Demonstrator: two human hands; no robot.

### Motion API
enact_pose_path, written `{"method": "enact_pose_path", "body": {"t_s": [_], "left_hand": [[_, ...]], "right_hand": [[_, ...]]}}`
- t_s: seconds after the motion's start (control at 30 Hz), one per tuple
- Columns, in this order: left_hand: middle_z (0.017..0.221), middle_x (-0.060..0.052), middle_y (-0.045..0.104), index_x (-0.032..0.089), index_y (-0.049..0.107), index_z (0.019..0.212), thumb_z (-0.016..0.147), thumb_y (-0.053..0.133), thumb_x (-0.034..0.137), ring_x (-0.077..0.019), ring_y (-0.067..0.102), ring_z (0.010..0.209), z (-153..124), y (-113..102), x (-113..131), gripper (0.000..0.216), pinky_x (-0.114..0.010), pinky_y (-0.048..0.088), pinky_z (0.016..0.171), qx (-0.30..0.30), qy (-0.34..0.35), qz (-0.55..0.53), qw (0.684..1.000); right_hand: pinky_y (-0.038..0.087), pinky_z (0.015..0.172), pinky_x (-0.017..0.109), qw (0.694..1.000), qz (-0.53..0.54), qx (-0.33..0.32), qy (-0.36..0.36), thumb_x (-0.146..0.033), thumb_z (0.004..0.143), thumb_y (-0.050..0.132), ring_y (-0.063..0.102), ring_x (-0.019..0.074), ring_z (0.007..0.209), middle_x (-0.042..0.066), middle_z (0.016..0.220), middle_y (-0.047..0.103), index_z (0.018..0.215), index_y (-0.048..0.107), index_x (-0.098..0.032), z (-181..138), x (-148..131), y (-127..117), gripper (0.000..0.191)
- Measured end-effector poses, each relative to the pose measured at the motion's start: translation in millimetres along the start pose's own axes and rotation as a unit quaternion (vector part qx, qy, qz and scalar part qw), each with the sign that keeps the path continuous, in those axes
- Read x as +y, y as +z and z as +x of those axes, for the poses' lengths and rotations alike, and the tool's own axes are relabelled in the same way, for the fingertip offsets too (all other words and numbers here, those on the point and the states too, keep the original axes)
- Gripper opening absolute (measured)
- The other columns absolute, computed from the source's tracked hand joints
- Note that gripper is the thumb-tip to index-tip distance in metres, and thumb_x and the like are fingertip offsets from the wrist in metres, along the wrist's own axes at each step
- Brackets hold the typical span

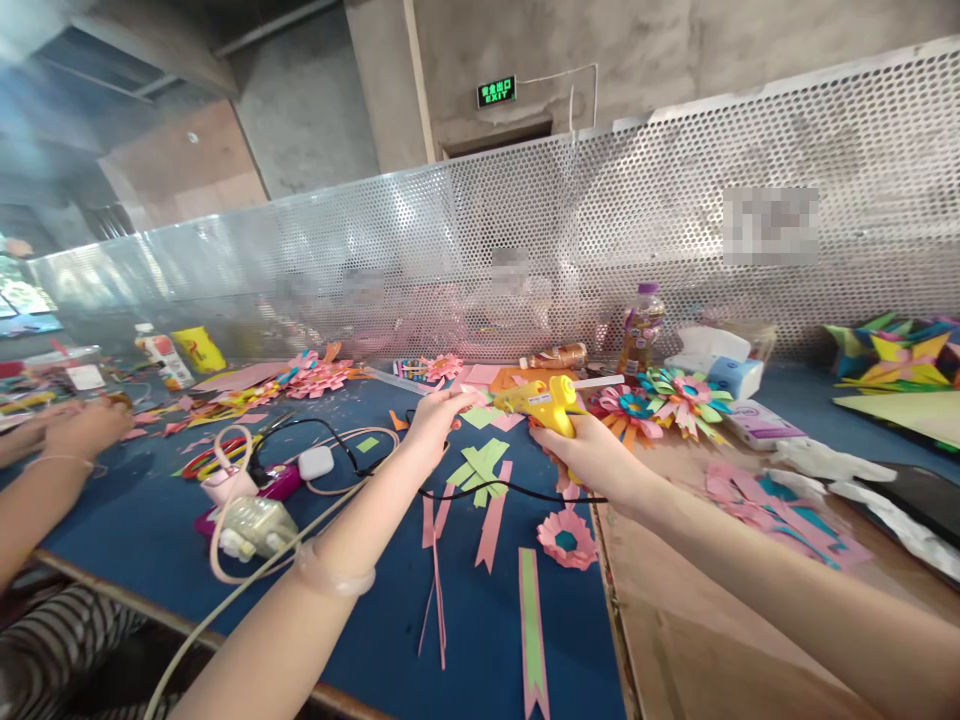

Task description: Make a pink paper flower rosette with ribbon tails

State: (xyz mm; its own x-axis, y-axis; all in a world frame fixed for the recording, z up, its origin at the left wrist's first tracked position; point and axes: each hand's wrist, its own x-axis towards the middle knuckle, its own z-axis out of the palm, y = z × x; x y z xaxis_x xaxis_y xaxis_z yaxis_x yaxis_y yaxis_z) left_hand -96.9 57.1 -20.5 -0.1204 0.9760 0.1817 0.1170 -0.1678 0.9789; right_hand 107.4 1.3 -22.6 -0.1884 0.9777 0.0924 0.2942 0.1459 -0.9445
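My right hand [589, 455] is wrapped round the handle of a yellow hot glue gun [541, 400], its nozzle pointing left and a white glue stick [598, 382] sticking out at the back. Just left of the nozzle, my left hand [433, 425] pinches what looks like a small piece of pink paper [474, 397]. Below the hands lie crossed light green paper strips [480, 470] and pink strips [491, 530]. Nearer to me are a pink paper flower [567, 540] with a blue centre and a green-on-pink ribbon strip [531, 620].
A black cord [517, 490] crosses beneath my arms. Left of them sit a purple power strip [279, 482] and plugs. Paper flowers [690, 400], a tissue pack [716, 372] and a drink bottle [641, 328] stand at right. Another person's hands [86, 430] work at far left.
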Motion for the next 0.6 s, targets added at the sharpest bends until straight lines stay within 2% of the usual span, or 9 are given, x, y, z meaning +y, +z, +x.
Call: {"method": "enact_pose_path", "body": {"t_s": [0.6], "left_hand": [[0.082, -0.006, 0.066, 0.016, 0.069, 0.068, 0.057, 0.067, 0.032, -0.0165, 0.056, 0.075, 1.5, -2.7, -0.1, 0.019, -0.022, 0.033, 0.052, 0.018, 0.001, -0.018, 1.000]], "right_hand": [[0.036, 0.038, 0.023, 1.000, -0.022, -0.001, -0.003, -0.037, 0.072, 0.050, 0.051, 0.0108, 0.036, -0.004, 0.051, 0.044, 0.061, 0.040, -0.019, -5.6, -4.4, 1.2, 0.024]]}}
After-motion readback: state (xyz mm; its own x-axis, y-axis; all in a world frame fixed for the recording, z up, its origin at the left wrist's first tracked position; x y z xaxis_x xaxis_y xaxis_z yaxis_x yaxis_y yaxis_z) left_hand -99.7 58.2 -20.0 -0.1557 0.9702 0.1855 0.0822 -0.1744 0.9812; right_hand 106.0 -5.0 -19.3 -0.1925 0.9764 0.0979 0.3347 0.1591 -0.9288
